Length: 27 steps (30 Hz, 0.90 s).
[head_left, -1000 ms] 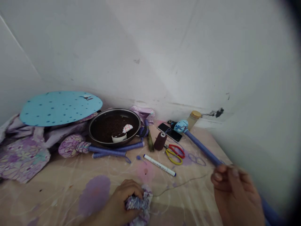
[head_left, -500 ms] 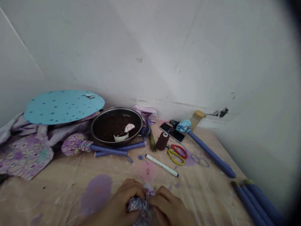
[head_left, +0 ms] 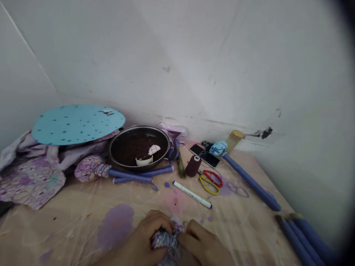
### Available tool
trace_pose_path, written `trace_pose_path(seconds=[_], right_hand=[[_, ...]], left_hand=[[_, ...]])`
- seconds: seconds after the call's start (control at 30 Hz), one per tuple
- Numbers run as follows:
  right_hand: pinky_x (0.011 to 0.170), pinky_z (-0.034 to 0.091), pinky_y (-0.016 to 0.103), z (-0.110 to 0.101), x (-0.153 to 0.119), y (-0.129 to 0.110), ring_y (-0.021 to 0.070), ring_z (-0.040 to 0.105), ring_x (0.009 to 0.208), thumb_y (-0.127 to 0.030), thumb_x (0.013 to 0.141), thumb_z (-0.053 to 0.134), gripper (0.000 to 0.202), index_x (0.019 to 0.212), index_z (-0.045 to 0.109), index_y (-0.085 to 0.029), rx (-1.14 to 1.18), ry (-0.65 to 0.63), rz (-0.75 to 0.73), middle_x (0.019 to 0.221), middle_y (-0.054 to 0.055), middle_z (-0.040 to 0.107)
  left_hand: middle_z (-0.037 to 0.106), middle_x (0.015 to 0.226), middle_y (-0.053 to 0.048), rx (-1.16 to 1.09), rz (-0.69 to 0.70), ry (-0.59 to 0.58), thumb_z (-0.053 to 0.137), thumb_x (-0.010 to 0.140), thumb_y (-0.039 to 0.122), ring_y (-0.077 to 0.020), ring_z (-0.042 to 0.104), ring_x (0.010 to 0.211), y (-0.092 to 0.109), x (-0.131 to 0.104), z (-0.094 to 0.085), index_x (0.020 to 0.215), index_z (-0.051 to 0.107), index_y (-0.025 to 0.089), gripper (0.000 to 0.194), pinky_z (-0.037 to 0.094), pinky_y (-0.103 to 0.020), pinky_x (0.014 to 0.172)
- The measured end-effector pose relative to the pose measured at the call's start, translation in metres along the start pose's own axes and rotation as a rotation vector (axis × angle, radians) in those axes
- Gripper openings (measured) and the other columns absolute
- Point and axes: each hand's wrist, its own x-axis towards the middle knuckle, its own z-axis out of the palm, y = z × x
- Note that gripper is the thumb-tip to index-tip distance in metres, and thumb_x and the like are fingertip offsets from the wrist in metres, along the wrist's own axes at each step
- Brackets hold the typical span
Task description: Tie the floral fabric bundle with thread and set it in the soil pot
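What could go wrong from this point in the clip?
The left hand clasps bunched patterned cloth; if its grip eases, the folds could spread.

The right hand works right against it, so the fingers might get in each other's way.

The maroon thread cone stands close to the phone and scissors; a careless reach could tip it onto either.

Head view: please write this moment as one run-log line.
left hand: grips gathered patterned fabric | right hand: at fabric's edge | marker: beyond hands
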Motion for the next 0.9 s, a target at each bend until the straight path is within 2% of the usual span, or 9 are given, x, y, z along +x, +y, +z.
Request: trace_pose_path(seconds=[0.2, 0.5, 0.7, 0.9], right_hand=[[0.049, 0.036, 0.017, -0.0046, 0.0007, -0.0024, 0.0110, 0.061, 0.061, -0.006, 0.078, 0.060, 0.024, 0.087, 0.057, -0.028, -0.015, -0.020, 0.048, 0.079, -0.005, 0.058], [0.054, 0.044, 0.015, -0.0019, 0.0035, -0.0049, 0.0108, 0.065, 0.064, -0.001, 0.077, 0.061, 0.031, 0.094, 0.058, -0.026, 0.004, -0.024, 0.013, 0.082, -0.004, 0.058], [0.051, 0.041, 0.015, -0.0064, 0.0027, -0.0006, 0.0101, 0.063, 0.062, -0.005, 0.078, 0.064, 0.026, 0.091, 0.057, -0.026, -0.030, -0.010, -0.027, 0.080, -0.005, 0.058], [0.052, 0.042, 0.015, 0.0009, 0.0034, -0.0043, 0.0102, 0.064, 0.062, -0.003, 0.078, 0.060, 0.027, 0.092, 0.057, -0.026, 0.028, 0.001, 0.014, 0.082, -0.004, 0.057]], left_hand=[[0.067, 0.098, -0.002, -0.027, -0.116, 0.040, 0.057, 0.054, -0.003, -0.0208, 0.061, 0.094, 0.0003, 0.0010, 0.0009, 0.085, 0.055, 0.021, 0.040, 0.044, -0.028, 0.081], [0.067, 0.093, 0.000, -0.002, -0.020, 0.031, 0.059, 0.057, -0.003, -0.0197, 0.060, 0.093, 0.0012, 0.0021, -0.0003, 0.083, 0.056, 0.021, 0.035, 0.043, -0.028, 0.082], [0.068, 0.096, -0.001, -0.020, -0.040, 0.024, 0.056, 0.054, -0.005, -0.0202, 0.060, 0.094, 0.0005, 0.0023, 0.0002, 0.084, 0.056, 0.022, 0.039, 0.043, -0.028, 0.083], [0.068, 0.093, -0.001, -0.026, -0.037, 0.013, 0.057, 0.056, -0.003, -0.0202, 0.061, 0.092, 0.0016, 0.0024, -0.0005, 0.083, 0.057, 0.021, 0.036, 0.044, -0.028, 0.081]])
